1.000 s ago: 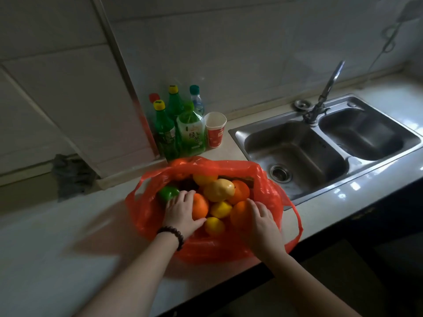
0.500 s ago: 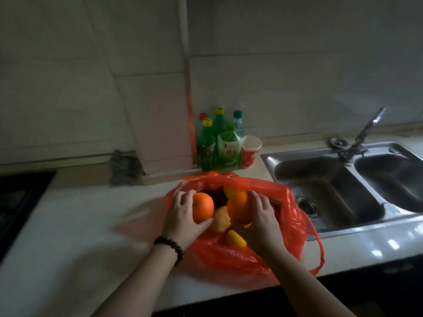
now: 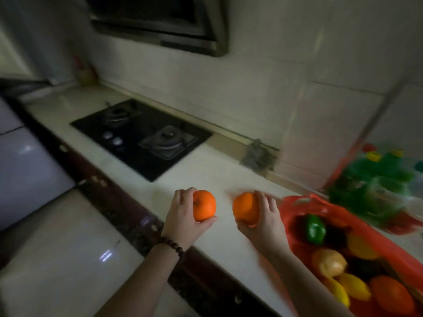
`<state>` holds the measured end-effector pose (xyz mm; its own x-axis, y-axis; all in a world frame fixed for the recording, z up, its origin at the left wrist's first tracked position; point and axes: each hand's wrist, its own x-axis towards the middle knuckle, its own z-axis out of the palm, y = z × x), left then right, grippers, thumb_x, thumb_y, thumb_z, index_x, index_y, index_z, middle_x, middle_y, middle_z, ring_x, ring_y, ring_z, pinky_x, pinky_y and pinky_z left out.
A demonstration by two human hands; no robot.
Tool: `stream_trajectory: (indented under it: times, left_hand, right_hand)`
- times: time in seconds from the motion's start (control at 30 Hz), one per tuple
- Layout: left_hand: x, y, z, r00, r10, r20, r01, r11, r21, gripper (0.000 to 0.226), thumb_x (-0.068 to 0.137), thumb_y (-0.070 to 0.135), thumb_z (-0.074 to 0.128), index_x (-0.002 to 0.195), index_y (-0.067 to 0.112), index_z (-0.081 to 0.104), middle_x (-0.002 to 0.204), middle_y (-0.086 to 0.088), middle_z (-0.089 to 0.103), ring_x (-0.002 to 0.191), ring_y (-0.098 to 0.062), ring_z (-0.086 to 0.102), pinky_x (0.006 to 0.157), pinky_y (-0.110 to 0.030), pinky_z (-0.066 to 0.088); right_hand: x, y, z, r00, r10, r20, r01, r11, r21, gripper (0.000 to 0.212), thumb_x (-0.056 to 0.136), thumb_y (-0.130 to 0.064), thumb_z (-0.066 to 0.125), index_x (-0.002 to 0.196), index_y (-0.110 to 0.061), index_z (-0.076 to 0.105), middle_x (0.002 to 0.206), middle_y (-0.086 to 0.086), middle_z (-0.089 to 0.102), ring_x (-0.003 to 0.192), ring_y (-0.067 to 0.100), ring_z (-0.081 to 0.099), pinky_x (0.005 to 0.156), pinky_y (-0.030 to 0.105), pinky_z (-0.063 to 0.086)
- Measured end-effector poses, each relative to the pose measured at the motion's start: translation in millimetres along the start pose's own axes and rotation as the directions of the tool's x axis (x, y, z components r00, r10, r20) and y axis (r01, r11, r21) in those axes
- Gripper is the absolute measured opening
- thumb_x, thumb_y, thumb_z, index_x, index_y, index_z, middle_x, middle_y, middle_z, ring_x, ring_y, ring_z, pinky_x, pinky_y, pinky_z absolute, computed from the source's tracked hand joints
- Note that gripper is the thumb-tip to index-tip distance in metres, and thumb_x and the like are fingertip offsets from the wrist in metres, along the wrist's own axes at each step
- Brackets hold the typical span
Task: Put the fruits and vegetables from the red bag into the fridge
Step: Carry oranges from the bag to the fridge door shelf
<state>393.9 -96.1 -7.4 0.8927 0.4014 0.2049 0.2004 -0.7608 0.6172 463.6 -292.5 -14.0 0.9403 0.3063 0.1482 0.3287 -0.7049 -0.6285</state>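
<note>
Left hand (image 3: 183, 216): grip closed round an orange (image 3: 204, 208), fingers over the top, thumb under. Bead bracelet (image 3: 172, 246) on that wrist.

Right hand (image 3: 265, 217): grip closed round a second orange (image 3: 245, 207), fingers curled over its right side, thumb below.

Both oranges held above the pale surface (image 3: 206, 170), side by side, apart from each other, just left of the red bag (image 3: 297, 203).

Red bag lies open on the surface at lower right. Inside: green pepper (image 3: 315, 228) near the top, an onion (image 3: 329, 264) below it, yellow lemons (image 3: 353, 287) and another orange (image 3: 391, 297) toward the bottom edge. Something dark between pepper and onion; cannot tell what.

Behind the bag, against the tiled wall: green bottles (image 3: 375, 172) with yellow caps, heavily blurred.

Left along the surface: black two-burner hob (image 3: 142, 133) set flush, knobs at its front. Range hood (image 3: 160, 21) above it. A grey rag (image 3: 257, 154) sits at the wall between hob and bottles. A blurred bottle (image 3: 85, 73) in the far corner.

Light floor tiles (image 3: 57, 259) at lower left. A pale, glossy panel (image 3: 23, 175) at far left; cannot tell what it belongs to.
</note>
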Motion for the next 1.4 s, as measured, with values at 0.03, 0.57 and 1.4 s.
stream_trajectory:
  times: [0.03, 0.57, 1.4]
  left_hand:
    - [-5, -12, -14, 0.998, -0.058, -0.021, 0.058, 0.998, -0.006, 0.088, 0.061, 0.050, 0.081, 0.132, 0.022, 0.037, 0.131, -0.004, 0.037, 0.110, -0.026, 0.053, 0.089, -0.041, 0.051]
    - [-84, -210, -230, 0.692, -0.513, -0.508, 0.562, 0.824, -0.066, 0.088, 0.063, 0.048, 0.081, 0.134, 0.020, 0.036, 0.136, -0.005, 0.039, 0.116, -0.024, 0.046, 0.089, -0.032, 0.044]
    - [58, -517, -535, 0.605, -0.481, -0.634, 0.570, 0.818, -0.077, 0.087, 0.069, 0.049, 0.076, 0.138, 0.021, 0.031, 0.140, -0.002, 0.034, 0.121, -0.022, 0.044, 0.094, -0.033, 0.044]
  right_hand:
    - [4, -15, 12, 0.999, -0.044, 0.031, 0.044, 0.999, 0.015, 0.088, 0.068, -0.041, 0.077, 0.140, -0.021, 0.032, 0.133, 0.004, 0.040, 0.118, 0.029, 0.046, 0.088, 0.040, 0.049]
    - [19, -303, 210, 0.731, -0.572, 0.372, 0.494, 0.820, 0.289, 0.092, 0.071, -0.052, 0.072, 0.143, -0.030, 0.019, 0.143, -0.001, 0.029, 0.122, 0.024, 0.045, 0.092, 0.040, 0.048]
    - [129, -693, 479, 0.630, -0.748, 0.211, 0.634, 0.651, 0.417, 0.088, 0.072, -0.040, 0.076, 0.143, -0.023, 0.026, 0.145, 0.005, 0.031, 0.123, 0.026, 0.045, 0.084, 0.029, 0.039]
